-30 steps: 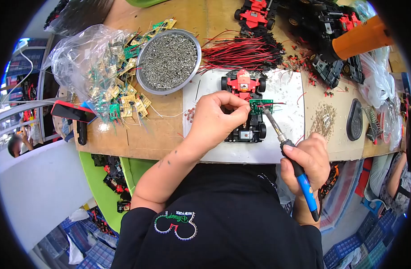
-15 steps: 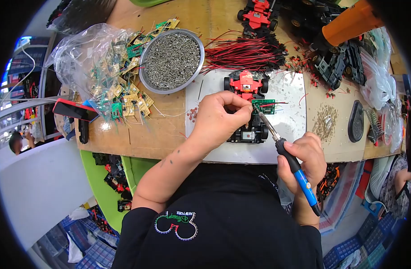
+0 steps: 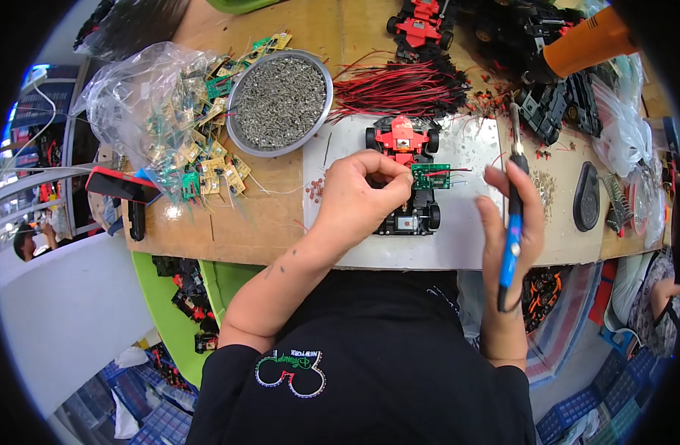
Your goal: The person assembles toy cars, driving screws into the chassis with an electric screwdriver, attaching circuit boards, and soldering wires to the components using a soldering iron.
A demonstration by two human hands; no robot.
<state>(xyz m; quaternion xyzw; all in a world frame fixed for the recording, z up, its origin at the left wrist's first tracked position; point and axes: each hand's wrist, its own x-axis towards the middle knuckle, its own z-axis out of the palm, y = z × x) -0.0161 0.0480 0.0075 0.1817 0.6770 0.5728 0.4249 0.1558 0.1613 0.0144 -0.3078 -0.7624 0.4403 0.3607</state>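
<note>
In the head view, my left hand (image 3: 358, 194) is closed in a pinch at the left edge of a small green circuit board (image 3: 431, 176). What sits between the fingertips is too small to make out. Red and dark wires run from the board's right side. Beneath the board and hand lies a red and black toy car chassis (image 3: 404, 138) with black wheels. My right hand (image 3: 529, 215) holds a blue and black soldering iron (image 3: 512, 245), its tip pointing up and away from the board. Thumb and forefinger are loosened around the handle.
A metal bowl of screws (image 3: 279, 104) stands beside a plastic bag (image 3: 143, 111) and loose circuit boards (image 3: 220, 170). Red and black wires (image 3: 399, 89) lie behind the chassis. At right are an orange tool (image 3: 588, 48), black car parts (image 3: 540, 111) and a black oval object (image 3: 587, 196).
My right hand has moved the soldering iron off the board, rightward, and swung its tip upward. My left hand keeps its pinch at the board's edge.
</note>
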